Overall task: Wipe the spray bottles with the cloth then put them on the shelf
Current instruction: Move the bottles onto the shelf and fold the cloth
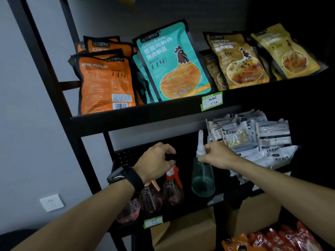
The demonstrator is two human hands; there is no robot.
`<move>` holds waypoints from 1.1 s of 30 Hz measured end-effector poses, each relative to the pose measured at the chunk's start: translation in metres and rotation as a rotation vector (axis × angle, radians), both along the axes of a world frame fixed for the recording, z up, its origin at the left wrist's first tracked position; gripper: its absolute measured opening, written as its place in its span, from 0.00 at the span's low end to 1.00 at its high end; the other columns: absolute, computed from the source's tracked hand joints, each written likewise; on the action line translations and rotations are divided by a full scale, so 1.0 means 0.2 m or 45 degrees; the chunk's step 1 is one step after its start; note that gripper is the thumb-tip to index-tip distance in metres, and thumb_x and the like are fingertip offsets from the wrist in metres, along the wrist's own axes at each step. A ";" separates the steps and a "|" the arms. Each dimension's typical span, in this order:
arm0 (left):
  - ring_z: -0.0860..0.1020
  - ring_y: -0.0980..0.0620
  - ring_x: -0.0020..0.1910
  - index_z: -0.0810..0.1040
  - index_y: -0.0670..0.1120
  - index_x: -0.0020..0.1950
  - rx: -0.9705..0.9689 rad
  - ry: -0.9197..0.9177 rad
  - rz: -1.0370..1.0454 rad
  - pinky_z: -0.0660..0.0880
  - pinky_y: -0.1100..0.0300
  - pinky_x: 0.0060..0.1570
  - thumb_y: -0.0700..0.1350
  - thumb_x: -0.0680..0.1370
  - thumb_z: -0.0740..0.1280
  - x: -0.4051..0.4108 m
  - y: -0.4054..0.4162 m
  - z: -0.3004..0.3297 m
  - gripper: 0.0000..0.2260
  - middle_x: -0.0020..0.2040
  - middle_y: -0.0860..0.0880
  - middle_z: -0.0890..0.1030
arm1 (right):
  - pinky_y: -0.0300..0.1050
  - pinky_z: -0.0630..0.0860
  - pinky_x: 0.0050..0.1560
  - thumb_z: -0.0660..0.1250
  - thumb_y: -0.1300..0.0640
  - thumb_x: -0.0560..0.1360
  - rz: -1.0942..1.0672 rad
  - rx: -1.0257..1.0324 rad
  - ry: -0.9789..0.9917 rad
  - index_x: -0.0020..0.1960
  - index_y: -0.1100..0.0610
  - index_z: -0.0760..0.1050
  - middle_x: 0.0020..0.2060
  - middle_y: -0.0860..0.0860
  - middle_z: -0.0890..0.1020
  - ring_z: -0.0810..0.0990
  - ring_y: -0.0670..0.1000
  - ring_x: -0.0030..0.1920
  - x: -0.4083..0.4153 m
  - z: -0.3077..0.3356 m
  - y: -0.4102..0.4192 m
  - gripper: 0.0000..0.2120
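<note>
Your black shelf [126, 116] fills the view, its upper tier lined with orange, teal and brown chicken pouches, its middle tier holding a heap of white sachets [253, 140] on the right and the spray bottles on the left. Below it you can see cardboard boxes [184, 232] and red packets cut off at the bottom edge. The green spray bottle [203, 178] stands upright on the middle tier, long axis vertical, translucent teal body with a pale white head rising above your fingers. Your right hand [219, 154] grips its neck, fingers curled around it. Left of it stand the red spray bottles [172, 189], clear pinkish bodies; the nearest has a red and white trigger head, its trigger hanging down on the right side, and it stands upright. Two more sit farther left, partly hidden behind your left forearm and dim in the shadow, so their heads are hard to make out. Your left hand [155, 163], with a black watch [121, 175] on the wrist, hovers just over the red trigger head, fingers loosely curled and holding nothing.
</note>
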State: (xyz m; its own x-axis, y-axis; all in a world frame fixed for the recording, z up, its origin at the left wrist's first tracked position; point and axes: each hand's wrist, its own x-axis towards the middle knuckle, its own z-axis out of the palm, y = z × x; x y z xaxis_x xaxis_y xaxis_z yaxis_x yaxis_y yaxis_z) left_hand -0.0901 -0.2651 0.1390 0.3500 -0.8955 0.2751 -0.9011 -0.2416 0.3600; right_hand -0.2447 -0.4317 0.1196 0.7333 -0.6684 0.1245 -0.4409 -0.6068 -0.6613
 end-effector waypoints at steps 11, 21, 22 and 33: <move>0.77 0.54 0.57 0.77 0.51 0.64 0.016 0.030 0.052 0.75 0.60 0.57 0.47 0.78 0.69 0.17 -0.04 -0.10 0.14 0.61 0.52 0.76 | 0.43 0.73 0.39 0.71 0.50 0.68 -0.033 0.024 0.058 0.40 0.59 0.80 0.36 0.54 0.84 0.82 0.51 0.39 0.15 -0.17 -0.04 0.11; 0.77 0.52 0.59 0.77 0.50 0.65 0.042 0.027 0.101 0.75 0.58 0.57 0.47 0.79 0.68 0.27 -0.01 -0.12 0.15 0.63 0.51 0.77 | 0.37 0.65 0.29 0.72 0.54 0.70 -0.024 0.017 0.113 0.40 0.55 0.79 0.33 0.47 0.80 0.77 0.44 0.32 0.25 -0.24 0.00 0.05; 0.77 0.52 0.60 0.77 0.50 0.65 0.044 0.025 0.106 0.74 0.59 0.57 0.47 0.79 0.68 0.28 -0.01 -0.12 0.15 0.64 0.51 0.77 | 0.38 0.65 0.29 0.72 0.55 0.70 -0.025 0.027 0.112 0.39 0.55 0.78 0.32 0.47 0.80 0.77 0.44 0.32 0.26 -0.25 0.00 0.05; 0.76 0.54 0.61 0.77 0.50 0.66 0.062 0.026 0.133 0.70 0.65 0.56 0.47 0.79 0.68 0.33 0.01 -0.10 0.15 0.65 0.51 0.77 | 0.39 0.67 0.33 0.72 0.55 0.71 -0.033 0.121 0.120 0.40 0.55 0.77 0.34 0.49 0.79 0.76 0.47 0.32 0.25 -0.34 -0.02 0.05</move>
